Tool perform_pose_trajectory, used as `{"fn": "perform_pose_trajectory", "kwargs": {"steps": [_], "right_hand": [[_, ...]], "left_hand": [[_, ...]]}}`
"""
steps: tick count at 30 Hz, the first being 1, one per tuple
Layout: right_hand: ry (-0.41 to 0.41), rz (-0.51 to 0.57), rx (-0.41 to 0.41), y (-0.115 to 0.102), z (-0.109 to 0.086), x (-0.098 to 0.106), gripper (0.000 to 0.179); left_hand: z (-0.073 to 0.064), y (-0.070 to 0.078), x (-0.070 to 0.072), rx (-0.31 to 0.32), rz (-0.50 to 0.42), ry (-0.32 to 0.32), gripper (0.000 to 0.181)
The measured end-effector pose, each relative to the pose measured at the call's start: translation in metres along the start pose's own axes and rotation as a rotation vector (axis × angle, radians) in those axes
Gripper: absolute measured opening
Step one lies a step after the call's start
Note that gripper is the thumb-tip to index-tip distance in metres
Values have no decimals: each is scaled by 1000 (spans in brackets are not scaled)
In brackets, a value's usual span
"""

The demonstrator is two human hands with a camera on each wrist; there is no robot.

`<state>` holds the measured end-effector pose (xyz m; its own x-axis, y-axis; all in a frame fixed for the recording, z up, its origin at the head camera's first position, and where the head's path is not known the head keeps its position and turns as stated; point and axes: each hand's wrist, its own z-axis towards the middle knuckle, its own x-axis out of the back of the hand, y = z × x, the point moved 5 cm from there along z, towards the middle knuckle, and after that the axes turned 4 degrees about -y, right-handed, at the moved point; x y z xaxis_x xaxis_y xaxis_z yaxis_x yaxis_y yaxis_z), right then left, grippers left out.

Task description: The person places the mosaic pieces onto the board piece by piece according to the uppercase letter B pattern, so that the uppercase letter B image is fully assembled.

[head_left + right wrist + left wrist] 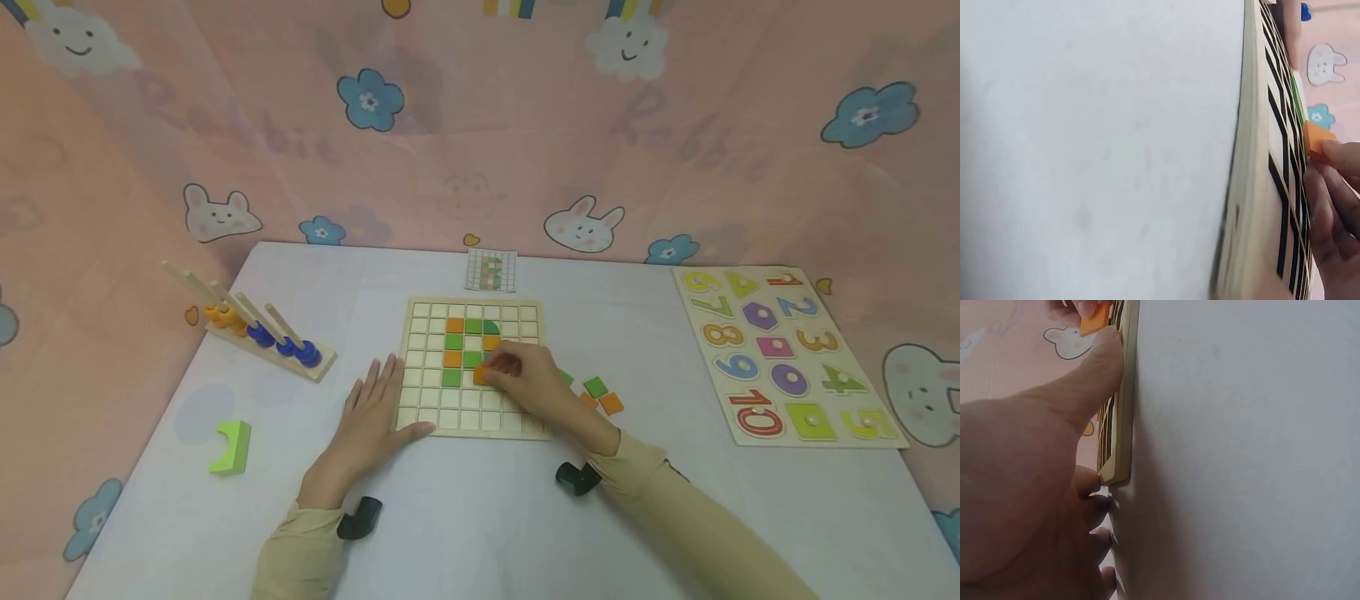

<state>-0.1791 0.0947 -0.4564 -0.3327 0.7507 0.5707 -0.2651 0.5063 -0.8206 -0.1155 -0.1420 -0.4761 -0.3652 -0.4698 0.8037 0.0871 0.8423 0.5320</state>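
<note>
An orange tile (480, 377) is in the right hand (521, 379), pinched between thumb and fingers, over the middle of the wooden grid board (491, 417). Whether the tile touches the board cannot be determined.

The left hand (371, 421) holds nothing in its grip; its fingers lie extended at the board's left edge, thumb apart and touching the near edge.

The board's leftmost filled column bears 4 square tiles (453, 342), orange and green alternating. A dark green curved piece (491, 327) sits at the top right of the pattern.

Loose orange and green tiles (612, 403) lie just right of the board, partly behind the right forearm. A patterned card (491, 271) lies beyond the board.

Farther left stand a peg toy (307, 353) with orange and blue rings and a light green block (238, 447). A number puzzle (776, 375) lies well apart at right.
</note>
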Motion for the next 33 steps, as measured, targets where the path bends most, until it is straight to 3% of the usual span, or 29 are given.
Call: {"fn": "perform_pose_trajectory", "kwargs": {"steps": [12,18,29,33], "right_hand": [[-7,-55,-55,-4,7,-14,8],[3,-98,-31,-3,4,-11,9],[9,-142,-52,21,-14,27,15],[-39,-153,-91,33,-21,44,21]], "left_hand": [[0,0,1,13,17,-18,107],[-1,0,0,17,14,-17,107],[-2,2,3,8,7,-18,107],[-2,2,2,10,6,-22,107]]}}
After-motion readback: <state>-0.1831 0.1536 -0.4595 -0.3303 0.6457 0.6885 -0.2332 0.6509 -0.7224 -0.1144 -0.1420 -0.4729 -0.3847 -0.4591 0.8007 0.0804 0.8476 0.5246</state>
